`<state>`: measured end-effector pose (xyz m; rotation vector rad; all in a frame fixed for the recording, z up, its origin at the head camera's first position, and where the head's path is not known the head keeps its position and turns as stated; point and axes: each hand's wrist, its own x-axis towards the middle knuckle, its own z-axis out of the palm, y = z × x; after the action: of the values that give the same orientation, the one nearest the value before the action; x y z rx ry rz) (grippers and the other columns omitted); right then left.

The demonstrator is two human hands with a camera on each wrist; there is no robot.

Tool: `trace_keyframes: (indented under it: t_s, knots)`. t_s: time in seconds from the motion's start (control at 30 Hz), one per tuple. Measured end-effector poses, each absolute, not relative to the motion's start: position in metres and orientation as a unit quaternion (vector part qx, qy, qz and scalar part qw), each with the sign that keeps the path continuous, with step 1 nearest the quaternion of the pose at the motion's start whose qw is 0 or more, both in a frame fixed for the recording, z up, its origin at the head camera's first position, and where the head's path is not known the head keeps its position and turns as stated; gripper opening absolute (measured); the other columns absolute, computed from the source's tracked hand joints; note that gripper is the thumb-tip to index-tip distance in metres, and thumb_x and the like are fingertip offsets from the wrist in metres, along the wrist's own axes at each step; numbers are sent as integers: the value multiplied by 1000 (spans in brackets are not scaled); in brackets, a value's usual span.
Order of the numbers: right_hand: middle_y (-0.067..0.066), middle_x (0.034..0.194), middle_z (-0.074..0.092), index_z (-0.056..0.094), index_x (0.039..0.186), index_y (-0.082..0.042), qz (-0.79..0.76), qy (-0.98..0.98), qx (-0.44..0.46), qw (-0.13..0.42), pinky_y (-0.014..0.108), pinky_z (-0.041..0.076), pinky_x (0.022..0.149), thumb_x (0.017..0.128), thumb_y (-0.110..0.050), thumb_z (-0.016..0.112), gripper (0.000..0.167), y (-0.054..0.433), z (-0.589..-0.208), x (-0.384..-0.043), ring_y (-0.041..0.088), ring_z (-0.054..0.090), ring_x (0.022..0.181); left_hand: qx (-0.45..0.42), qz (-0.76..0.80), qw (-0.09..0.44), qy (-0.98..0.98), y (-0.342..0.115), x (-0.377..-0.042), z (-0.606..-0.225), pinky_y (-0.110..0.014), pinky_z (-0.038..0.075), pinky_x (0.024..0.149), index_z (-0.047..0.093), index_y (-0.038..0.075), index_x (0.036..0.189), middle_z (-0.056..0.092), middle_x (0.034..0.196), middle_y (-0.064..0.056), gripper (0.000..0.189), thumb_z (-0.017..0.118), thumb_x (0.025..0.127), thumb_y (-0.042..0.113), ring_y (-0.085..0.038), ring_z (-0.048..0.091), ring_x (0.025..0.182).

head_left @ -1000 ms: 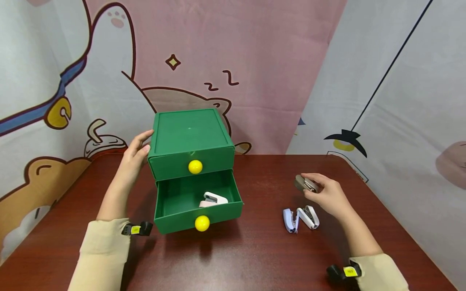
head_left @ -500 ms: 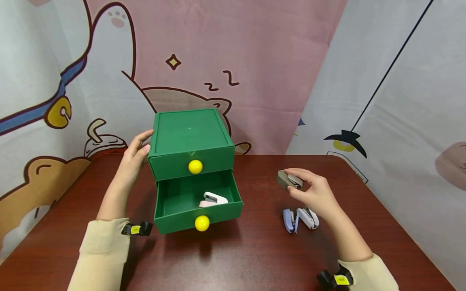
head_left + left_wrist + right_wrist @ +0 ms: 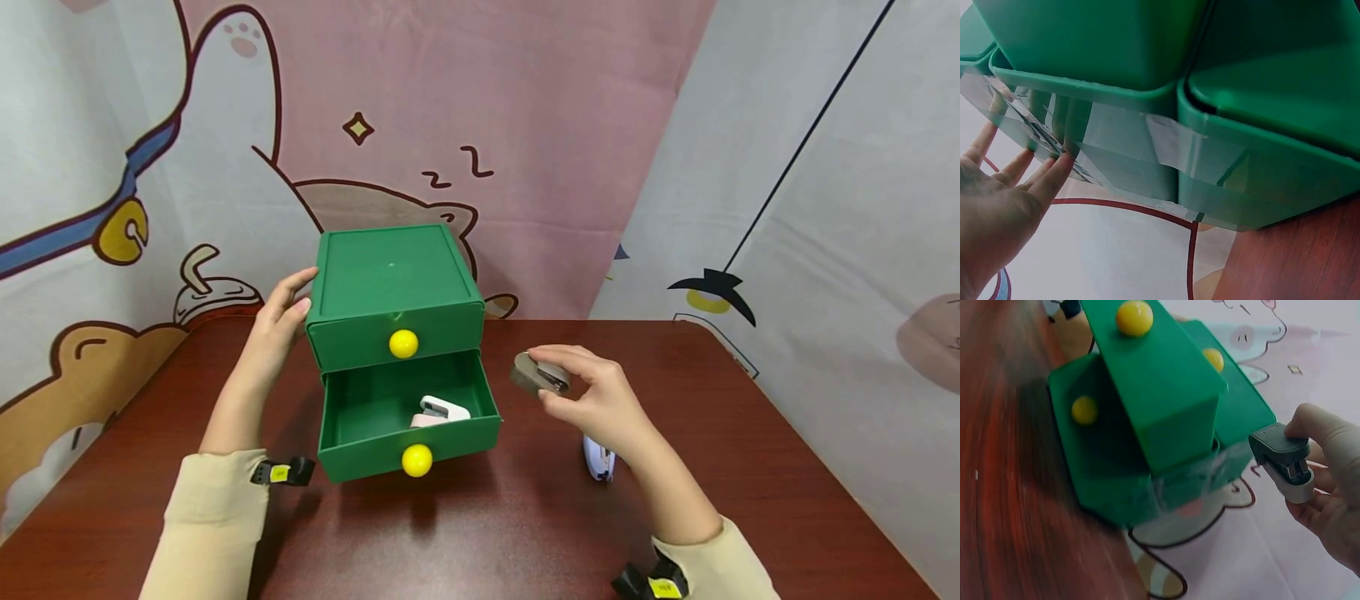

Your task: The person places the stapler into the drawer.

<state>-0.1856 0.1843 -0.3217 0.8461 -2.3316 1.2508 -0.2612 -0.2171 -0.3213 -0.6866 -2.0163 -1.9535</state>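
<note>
My right hand (image 3: pixel 603 400) pinches a small grey stapler (image 3: pixel 531 375) between thumb and fingers, held in the air just right of the green drawer cabinet (image 3: pixel 392 271). In the right wrist view the stapler (image 3: pixel 1280 445) shows a dark top and a lighter base. The cabinet's pulled-out drawer (image 3: pixel 360 442) contains a white stapler (image 3: pixel 453 409) and a pale pink stapler (image 3: pixel 426 421), partly hidden by the drawer front. The fingertips of my left hand (image 3: pixel 273 332) rest against the cabinet's left side; in the left wrist view its fingers (image 3: pixel 1050 178) are extended.
A lavender stapler (image 3: pixel 598 460) lies on the brown table (image 3: pixel 525 533), partly covered by my right forearm. Yellow ball knobs (image 3: pixel 403 343) stick out from the drawers. A lower, pushed-in drawer knob (image 3: pixel 1084 410) shows in the right wrist view. A patterned curtain (image 3: pixel 540 167) hangs behind.
My right hand has carried the grey stapler left toward the cabinet. Its forearm now hides the white stapler on the table. My left hand stays in place.
</note>
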Motion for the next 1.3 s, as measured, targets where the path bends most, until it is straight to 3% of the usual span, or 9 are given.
trace_keyframes:
  t_s: [0.37, 0.7, 0.93, 1.2, 1.3]
  knots:
    - [1, 119, 63, 68, 119, -8, 470, -798, 344, 155, 28, 49, 59, 77, 7, 69, 45, 144, -318, -185, 15, 57, 95, -233, -677, 124, -686, -217, -261, -321, -20, 43, 89, 36, 6, 146, 40, 139, -9, 47, 43, 102, 19, -17, 41, 125]
    - [0, 119, 62, 67, 120, -7, 479, -791, 364, 114, 27, 50, 62, 79, -2, 72, 42, 108, -318, -186, 14, 56, 101, -238, -685, 125, -677, -217, -262, -322, -21, 43, 89, 36, 5, 145, 41, 137, -7, 46, 43, 102, 18, -17, 43, 123]
    - [-1, 119, 63, 68, 120, -7, 471, -787, 383, 110, 28, 50, 82, 79, -4, 74, 41, 91, -320, -189, 11, 54, 109, -238, -685, 126, -677, -216, -262, -321, -21, 44, 88, 37, 5, 145, 42, 136, -7, 46, 43, 102, 18, -16, 43, 123]
    - [1, 118, 64, 68, 119, -6, 465, -791, 389, 81, 26, 50, 77, 82, -9, 74, 38, 76, -316, -188, 13, 54, 106, -233, -680, 127, -683, -217, -263, -322, -21, 43, 89, 38, 7, 146, 42, 136, -7, 46, 44, 102, 19, -17, 43, 123]
    - [1, 118, 64, 67, 120, -7, 454, -803, 382, 57, 25, 50, 81, 83, -13, 75, 38, 74, -314, -188, 13, 54, 109, -232, -678, 127, -685, -217, -263, -322, -20, 43, 89, 38, 7, 146, 42, 137, -8, 46, 44, 102, 19, -17, 43, 124]
